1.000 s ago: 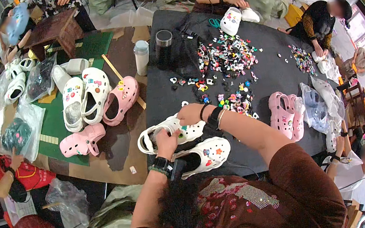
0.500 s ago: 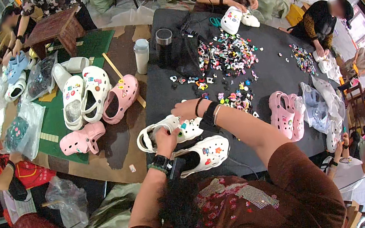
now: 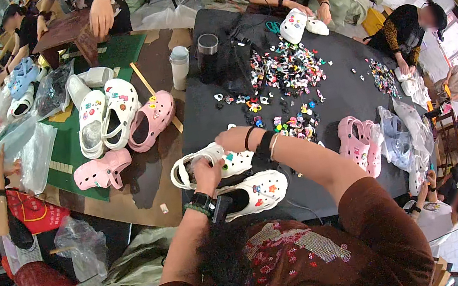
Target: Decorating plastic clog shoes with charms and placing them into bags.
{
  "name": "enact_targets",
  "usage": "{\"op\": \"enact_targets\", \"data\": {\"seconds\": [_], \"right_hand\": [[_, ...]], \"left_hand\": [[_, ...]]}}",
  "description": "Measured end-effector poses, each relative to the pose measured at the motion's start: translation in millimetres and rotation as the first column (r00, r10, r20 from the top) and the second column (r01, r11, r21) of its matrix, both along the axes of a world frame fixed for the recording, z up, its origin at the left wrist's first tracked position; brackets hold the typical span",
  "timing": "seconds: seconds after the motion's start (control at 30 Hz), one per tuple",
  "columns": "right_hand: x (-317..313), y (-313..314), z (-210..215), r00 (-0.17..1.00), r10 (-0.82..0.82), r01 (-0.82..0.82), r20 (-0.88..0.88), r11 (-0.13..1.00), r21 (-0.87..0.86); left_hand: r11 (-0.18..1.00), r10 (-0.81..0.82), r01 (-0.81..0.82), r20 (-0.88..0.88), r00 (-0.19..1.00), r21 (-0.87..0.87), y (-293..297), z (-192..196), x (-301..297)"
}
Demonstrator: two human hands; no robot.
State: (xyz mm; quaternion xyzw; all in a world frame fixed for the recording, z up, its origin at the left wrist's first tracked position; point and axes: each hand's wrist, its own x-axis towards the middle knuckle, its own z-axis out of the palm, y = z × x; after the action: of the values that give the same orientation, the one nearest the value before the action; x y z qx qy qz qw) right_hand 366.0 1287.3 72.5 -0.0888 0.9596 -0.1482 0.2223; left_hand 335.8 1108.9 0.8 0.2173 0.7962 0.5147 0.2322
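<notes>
A white clog (image 3: 238, 164) with a teal charm and other small charms lies in front of me, its heel strap toward the left. My left hand (image 3: 208, 174) grips it at the foot opening, some fingers hidden inside. On the far side of the upper, my right hand (image 3: 233, 140) is closed against the same clog; its fingertips are partly hidden, so I cannot tell whether a charm is between them. Just nearer to me rests a second white clog (image 3: 265, 191), decorated with an orange star and other charms.
Loose charms (image 3: 289, 69) are heaped beyond my hands. White clogs (image 3: 120, 110) and pink clogs (image 3: 102, 173) lie on the left, another pink pair (image 3: 353, 143) on the right. A white-lidded bottle (image 3: 180, 69) and a dark tumbler (image 3: 208, 55) stand farther back. Co-workers sit around the table.
My hands stay nearly in place on the clog. A co-worker's hand now hangs over the far left. At the left, a person's arm is raised, and the dark green thing in clear plastic no longer shows.
</notes>
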Motion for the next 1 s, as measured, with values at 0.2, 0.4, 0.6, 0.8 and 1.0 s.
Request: {"op": "enact_targets", "data": {"seconds": [0.2,0.4,0.6,0.8,1.0], "right_hand": [[-23.4,32.9,-29.7,0.94,0.088,-0.05,0.329,0.991,-0.123],[-20.8,30.7,-13.3,0.924,0.047,0.109,0.379,0.919,-0.379],[28.5,18.3,6.0,0.996,-0.024,-0.015,-0.084,0.901,-0.434],[88.4,40.5,23.6,0.811,-0.489,0.316,-0.322,0.828,-0.463],[173.6,67.6,13.0,0.736,-0.636,0.582,-0.231,0.77,-0.262]], "left_hand": [[0.996,-0.064,0.062,0.034,0.997,0.061,5.7,7.6,2.0],[0.998,-0.029,0.032,0.044,0.999,-0.055,-1.5,13.0,1.2],[0.999,-0.05,0.049,-0.037,0.998,-0.024,2.6,25.5,0.7],[0.994,-0.1,0.096,-0.062,0.993,-0.058,4.4,21.1,-1.1],[0.993,-0.108,0.108,0.004,0.994,-0.047,2.2,24.0,-3.3]]}}
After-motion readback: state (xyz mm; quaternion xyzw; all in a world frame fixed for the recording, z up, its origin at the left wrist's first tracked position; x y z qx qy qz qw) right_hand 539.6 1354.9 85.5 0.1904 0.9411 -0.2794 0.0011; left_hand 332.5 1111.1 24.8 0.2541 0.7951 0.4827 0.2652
